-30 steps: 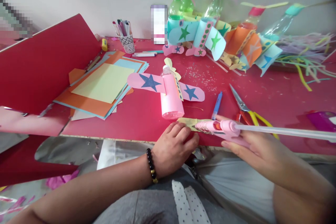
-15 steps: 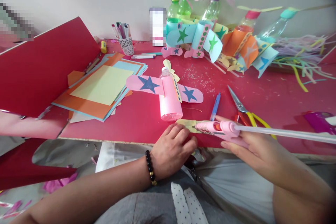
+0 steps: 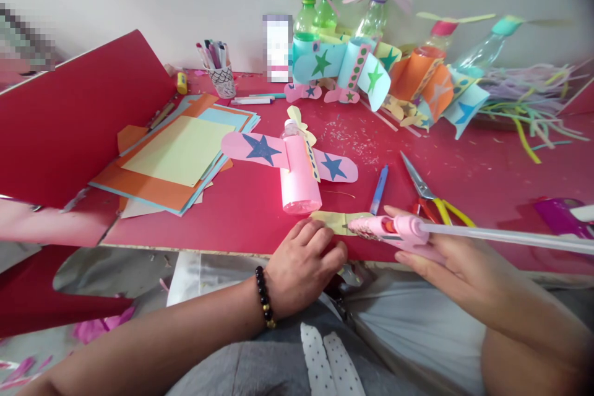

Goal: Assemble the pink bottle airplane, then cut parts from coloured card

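My right hand (image 3: pixel 445 253) grips a pink hot glue gun (image 3: pixel 390 229), a long clear glue stick (image 3: pixel 501 236) jutting from its back. The gun's nozzle is at the middle of a yellow paper strip (image 3: pixel 331 221) by the table's front edge; whether it touches cannot be told. Curled fingers of my left hand (image 3: pixel 306 260) hold the strip's near left side, and the fingertips are partly hidden. Just beyond stands a pink paper-wrapped bottle (image 3: pixel 301 182) with pink wings (image 3: pixel 262 150) bearing blue stars and a yellow paper piece (image 3: pixel 297 116) behind its white cap.
Scissors (image 3: pixel 420 182) and a blue pen (image 3: pixel 379 190) lie right of the bottle. Coloured paper sheets (image 3: pixel 180 151) are stacked at left, near a pen cup (image 3: pixel 221 80). Several decorated bottles (image 3: pixel 357 62) line the back, with paper strips (image 3: pixel 529 96) at right. A purple tape dispenser (image 3: pixel 559 216) sits far right.
The glue gun's nozzle has shifted slightly to the right along the yellow strip. My left hand keeps nearly the same place, and the whole view has slid a little.
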Demonstrator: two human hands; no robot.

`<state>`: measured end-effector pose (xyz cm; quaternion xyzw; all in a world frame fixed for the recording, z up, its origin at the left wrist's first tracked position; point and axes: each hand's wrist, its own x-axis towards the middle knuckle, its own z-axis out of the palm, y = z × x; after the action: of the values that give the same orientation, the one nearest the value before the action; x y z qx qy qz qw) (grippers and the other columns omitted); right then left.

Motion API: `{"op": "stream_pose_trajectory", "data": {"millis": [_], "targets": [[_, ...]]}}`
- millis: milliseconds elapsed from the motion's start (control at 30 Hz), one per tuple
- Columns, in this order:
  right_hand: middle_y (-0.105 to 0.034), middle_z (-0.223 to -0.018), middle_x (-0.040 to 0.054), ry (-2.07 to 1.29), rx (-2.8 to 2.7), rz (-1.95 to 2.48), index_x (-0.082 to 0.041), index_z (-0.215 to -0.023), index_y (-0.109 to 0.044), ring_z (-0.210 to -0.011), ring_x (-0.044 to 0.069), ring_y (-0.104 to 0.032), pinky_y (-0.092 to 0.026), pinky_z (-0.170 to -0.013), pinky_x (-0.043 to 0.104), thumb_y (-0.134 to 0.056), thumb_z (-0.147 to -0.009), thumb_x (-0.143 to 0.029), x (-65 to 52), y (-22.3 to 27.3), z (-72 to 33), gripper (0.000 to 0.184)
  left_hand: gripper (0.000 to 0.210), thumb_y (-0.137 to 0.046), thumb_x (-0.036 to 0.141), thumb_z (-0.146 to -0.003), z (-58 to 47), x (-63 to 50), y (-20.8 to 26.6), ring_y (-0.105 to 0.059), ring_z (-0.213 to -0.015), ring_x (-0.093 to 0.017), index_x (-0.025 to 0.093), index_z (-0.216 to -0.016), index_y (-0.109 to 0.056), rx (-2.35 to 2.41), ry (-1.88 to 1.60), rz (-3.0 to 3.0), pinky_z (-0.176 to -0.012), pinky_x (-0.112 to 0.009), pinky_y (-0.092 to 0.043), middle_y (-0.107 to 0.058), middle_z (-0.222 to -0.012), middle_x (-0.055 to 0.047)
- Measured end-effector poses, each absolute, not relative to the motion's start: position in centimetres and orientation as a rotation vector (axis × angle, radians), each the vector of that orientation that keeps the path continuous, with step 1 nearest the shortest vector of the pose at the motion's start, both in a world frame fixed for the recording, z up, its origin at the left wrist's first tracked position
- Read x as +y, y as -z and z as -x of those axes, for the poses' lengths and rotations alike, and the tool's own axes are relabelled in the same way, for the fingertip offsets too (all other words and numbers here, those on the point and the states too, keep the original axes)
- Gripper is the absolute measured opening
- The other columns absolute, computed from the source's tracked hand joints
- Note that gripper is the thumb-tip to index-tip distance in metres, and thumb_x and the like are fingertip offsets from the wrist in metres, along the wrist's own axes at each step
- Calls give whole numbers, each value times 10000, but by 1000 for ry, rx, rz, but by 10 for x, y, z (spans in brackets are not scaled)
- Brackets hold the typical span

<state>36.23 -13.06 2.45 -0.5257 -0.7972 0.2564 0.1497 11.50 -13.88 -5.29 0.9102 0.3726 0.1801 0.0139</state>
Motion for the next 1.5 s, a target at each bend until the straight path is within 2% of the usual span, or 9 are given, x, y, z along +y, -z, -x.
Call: {"op": "stream_pose_trajectory", "data": {"millis": [267,433,633,833,1200,1267,1333,1400,1500], "targets": [[-663,-1226,51,-778,-2281,1512,-300,-1347,-499,-1191,331,-577,-491,-1011,435,-543,-896,-333,-128,-28,-363,454,178,-470,265,-936,-115,-139,53,-494,-1061,-242,184,-1058,-571,1162,-575,-2836,-916,-423,-469,-567,-1062,-95],[-607,-1323,84,-782,-2313,1524,-277,-1424,-416,-1224,342,-550,-435,-1045,504,-538,-902,-354,-129,-22,-367,542,185,-472,269,-937,-115,-139,54,-495,-1066,-243,179,-1067,-569,1158,-577,-2822,-932,-425,-461,-562,-1073,-91],[-583,-1364,74,-785,-2319,1556,-292,-1437,-399,-1254,331,-527,-442,-1050,443,-532,-902,-373,-129,-23,-366,557,179,-477,258,-933,-115,-139,54,-491,-1069,-243,182,-1067,-568,1159,-573,-2822,-926,-426,-465,-561,-1085,-91],[-669,-1212,77,-775,-2369,1568,-274,-1402,-447,-1176,320,-587,-476,-1014,428,-473,-928,-374,-129,-26,-364,485,178,-470,266,-937,-115,-140,54,-495,-1059,-242,173,-1056,-565,1164,-567,-2830,-931,-416,-460,-557,-1080,-90],[-625,-1276,61,-834,-2258,1555,-279,-1325,-503,-1182,282,-568,-444,-1025,391,-542,-897,-408,-130,-24,-370,448,181,-476,257,-931,-115,-140,54,-494,-1060,-243,179,-1063,-571,1165,-571,-2822,-935,-420,-463,-562,-1090,-94],[-661,-1184,63,-876,-2175,1527,-252,-1209,-569,-1108,262,-604,-475,-970,350,-565,-885,-400,-128,-27,-371,356,180,-477,254,-930,-115,-140,54,-492,-1065,-246,178,-1062,-573,1168,-573,-2813,-939,-425,-462,-564,-1089,-96],[-707,-895,51,-923,-2081,1573,-218,-971,-626,-836,221,-661,-537,-739,297,-578,-873,-428,-126,-28,-374,237,183,-475,251,-930,-115,-140,54,-492,-1067,-248,178,-1066,-573,1162,-570,-2805,-941,-431,-460,-566,-1089,-96],[-609,-574,5,-1020,-1976,1656,-205,-734,-575,-537,158,-574,-460,-492,255,-584,-856,-475,-122,-27,-379,297,186,-472,254,-931,-114,-140,54,-495,-1065,-249,178,-1068,-572,1150,-563,-2792,-937,-434,-463,-566,-1090,-95],[-523,-428,-36,-1203,-1784,1679,-202,-712,-537,-391,107,-438,-342,-388,233,-632,-814,-489,-115,-24,-386,319,189,-466,261,-934,-113,-139,53,-501,-1062,-247,174,-1065,-573,1138,-563,-2760,-929,-430,-469,-566,-1100,-95]]}}
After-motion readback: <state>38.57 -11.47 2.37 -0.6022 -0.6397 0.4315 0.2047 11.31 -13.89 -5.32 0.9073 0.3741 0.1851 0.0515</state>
